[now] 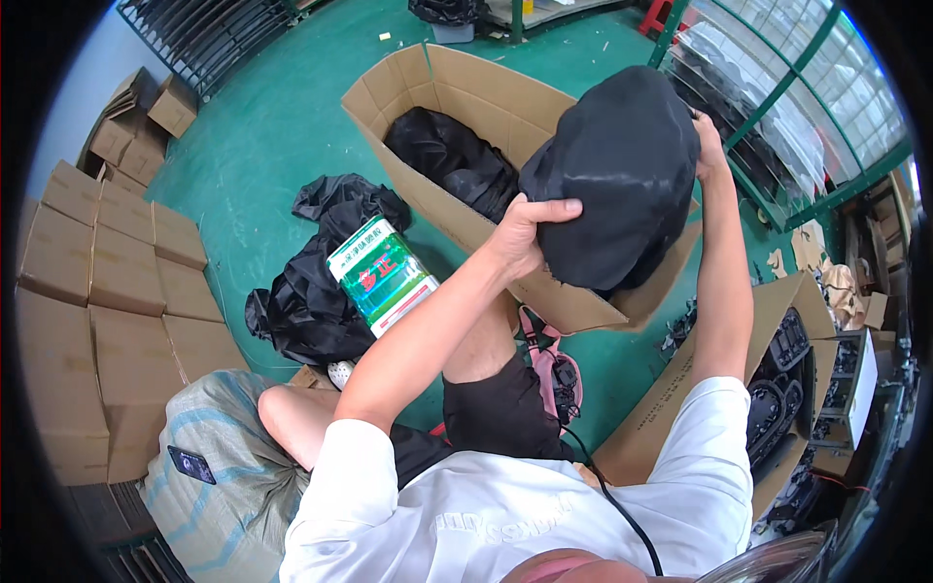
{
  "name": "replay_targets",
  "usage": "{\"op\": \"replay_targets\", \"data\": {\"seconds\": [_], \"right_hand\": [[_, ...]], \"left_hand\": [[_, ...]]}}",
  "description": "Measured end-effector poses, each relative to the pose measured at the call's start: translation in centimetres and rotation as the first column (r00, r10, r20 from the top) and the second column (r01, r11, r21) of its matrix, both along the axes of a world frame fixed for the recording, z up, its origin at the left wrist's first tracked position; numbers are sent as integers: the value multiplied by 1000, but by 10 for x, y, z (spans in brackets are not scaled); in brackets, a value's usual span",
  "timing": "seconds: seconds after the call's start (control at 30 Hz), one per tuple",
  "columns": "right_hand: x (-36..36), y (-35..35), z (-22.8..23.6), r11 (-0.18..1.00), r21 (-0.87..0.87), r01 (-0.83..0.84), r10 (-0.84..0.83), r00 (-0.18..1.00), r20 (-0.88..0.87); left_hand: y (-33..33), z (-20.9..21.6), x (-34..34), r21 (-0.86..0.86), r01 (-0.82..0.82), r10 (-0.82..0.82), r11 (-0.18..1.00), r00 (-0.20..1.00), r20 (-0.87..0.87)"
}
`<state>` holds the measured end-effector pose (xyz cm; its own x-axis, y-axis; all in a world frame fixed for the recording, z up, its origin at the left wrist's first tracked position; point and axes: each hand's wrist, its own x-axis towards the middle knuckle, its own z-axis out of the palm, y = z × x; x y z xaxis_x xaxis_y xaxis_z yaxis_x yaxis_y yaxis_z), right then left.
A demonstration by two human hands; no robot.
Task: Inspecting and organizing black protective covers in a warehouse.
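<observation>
Both my hands hold up a bulky, rounded piece covered in smooth black material [622, 180], over the right end of an open cardboard box [428, 194]. My left hand [525, 233] grips its lower left edge, thumb laid on the front and fingers behind. At its far right edge is my right hand [709, 146], closed around the rim; its fingers are partly hidden. What kind of thing the black piece is, I cannot tell. Inside the box lies more black material [452, 155], crumpled and shiny in places.
Left of the box, a green and white tin [384, 277] stands by crumpled black material [311, 301]. Stacked cartons [126, 253] line the left side. A phone [191, 464] rests on a woven sack [224, 486]. At right are a carton of black parts [777, 389] and a green-framed rack [777, 117].
</observation>
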<state>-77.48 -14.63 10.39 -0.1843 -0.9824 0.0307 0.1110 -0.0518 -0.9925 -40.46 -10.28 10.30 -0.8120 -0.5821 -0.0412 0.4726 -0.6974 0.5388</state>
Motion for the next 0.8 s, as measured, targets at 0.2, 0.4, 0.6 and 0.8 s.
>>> {"op": "replay_targets", "data": {"seconds": [0.2,0.4,0.6,0.8], "right_hand": [[2,2,-1,965,109,240,-204,941,-269],[-4,-51,22,979,187,-77,186,698,-692],[68,-142,-131,890,451,-66,390,622,-679],[131,-203,-354,859,430,279,261,485,-835]], "left_hand": [[21,-11,-32,6,-54,53,999,985,164],[0,13,-32,94,-153,133,984,972,193],[-123,-7,26,-343,-228,411,911,461,787],[-64,10,133,-773,-53,560,632,720,409]]}}
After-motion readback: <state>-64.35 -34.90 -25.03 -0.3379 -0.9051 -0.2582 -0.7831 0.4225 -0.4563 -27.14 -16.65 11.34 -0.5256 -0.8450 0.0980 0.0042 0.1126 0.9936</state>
